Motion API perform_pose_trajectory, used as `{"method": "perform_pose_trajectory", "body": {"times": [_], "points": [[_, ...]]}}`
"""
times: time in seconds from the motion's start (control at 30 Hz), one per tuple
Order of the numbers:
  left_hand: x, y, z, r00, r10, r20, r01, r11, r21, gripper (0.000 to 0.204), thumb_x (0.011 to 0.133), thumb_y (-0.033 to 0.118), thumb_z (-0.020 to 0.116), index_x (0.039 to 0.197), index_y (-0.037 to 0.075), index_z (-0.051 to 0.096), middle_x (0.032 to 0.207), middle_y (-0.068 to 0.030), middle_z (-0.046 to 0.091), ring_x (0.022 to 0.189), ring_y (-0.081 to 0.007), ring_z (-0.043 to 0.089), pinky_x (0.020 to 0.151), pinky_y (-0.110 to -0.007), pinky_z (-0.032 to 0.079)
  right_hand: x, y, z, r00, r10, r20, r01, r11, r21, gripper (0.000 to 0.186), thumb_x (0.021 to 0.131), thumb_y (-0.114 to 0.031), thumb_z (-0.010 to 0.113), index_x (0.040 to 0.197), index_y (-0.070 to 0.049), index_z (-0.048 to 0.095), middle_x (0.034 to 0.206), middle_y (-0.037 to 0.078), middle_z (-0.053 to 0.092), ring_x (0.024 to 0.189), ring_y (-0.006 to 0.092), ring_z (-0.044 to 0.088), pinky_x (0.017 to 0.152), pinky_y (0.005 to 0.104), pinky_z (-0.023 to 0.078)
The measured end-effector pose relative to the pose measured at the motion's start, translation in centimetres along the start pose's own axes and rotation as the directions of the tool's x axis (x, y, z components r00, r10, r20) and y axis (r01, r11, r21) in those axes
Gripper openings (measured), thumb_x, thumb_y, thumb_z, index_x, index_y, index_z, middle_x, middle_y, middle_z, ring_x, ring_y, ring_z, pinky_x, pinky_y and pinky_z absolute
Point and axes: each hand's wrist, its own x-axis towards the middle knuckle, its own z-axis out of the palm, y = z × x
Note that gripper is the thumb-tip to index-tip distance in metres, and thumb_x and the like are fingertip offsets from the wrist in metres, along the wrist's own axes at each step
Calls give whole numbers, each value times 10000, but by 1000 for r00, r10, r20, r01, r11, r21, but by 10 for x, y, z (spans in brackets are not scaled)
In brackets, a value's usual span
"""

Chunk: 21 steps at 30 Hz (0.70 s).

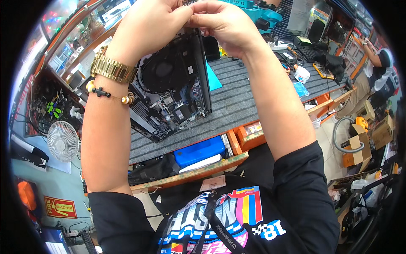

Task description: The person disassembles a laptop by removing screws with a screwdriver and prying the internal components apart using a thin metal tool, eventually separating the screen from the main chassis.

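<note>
On the bench in front of me is an opened black laptop (182,111) with its innards bare. A large dark fan, a black battery and a circuit board show in it. Above its far end my left hand (154,25) is closed, its fingertips partly cut off by the top of the picture. My right hand (226,26) meets it there, thumb and fingers pinched together against the left hand's fingers. What the two hands pinch, if anything, is too hidden to make out. A gold watch (113,67) and a beaded bracelet (101,92) circle my left wrist.
A grey ribbed mat (232,97) covers the bench. Below its front edge a pulled-out drawer holds a blue case (199,151). A white fan (63,141) stands at left. Tools and a white tub (301,75) lie at right, where another person (372,70) stands.
</note>
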Motion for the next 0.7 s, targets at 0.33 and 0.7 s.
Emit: {"method": "perform_pose_trajectory", "body": {"times": [0.33,0.7], "points": [[11,-34,16,979,199,-35,-202,972,-123,487,1068,388,714,967,-80,806,673,-188,672,613,-224,623,637,-407,521,0,-2,2,1000,-23,-12,22,992,-123,212,1002,-30,760,1198,33,810,1096,77,823,996,135,744,939,292,584],[10,-32,14,971,222,-88,-233,962,-141,464,1048,326,697,868,-100,736,610,-143,578,572,-183,547,585,-404,462,-8,-17,7,995,22,-99,-45,971,-235,143,1032,-38,734,1140,18,809,1067,57,813,970,120,731,886,278,585]]}}
